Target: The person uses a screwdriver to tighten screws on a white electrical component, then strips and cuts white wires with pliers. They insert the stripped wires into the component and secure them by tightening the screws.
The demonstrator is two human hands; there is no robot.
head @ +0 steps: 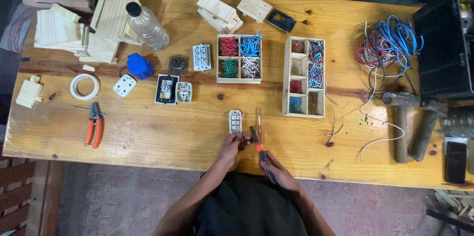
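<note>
A: Noting the hands. Left hand (233,143) is pinched shut on something small at the near edge of the tabletop (148,132) — a short bit of wire, I think, too small to be sure. Right hand (272,166) is wrapped around the orange-handled pliers (257,143), nose pointing toward the left fingertips.

B: And the white socket module (236,121)?

A: Lying flat on the wood just beyond the left hand, not touching it. A thin screwdriver-like tool (258,117) lies beside it, to the right.

B: What makes this step go well, in your view?

A: Judging from the grip: keep the small piece steady between the fingertips, bring the pliers' nose square onto its end, squeeze lightly. Too much force likely nicks or cuts the strand.

B: Supplies close?

A: The four-compartment wooden tray (240,59) of cut wires — red, blue, green, white — sits farther back, and a taller divided tray (304,76) to its right. Both well apart from the hands. A second pair of orange pliers (94,125) lies far left, unused.

B: Risks?

A: Working over the table edge; a dropped piece probably falls to the floor.
</note>
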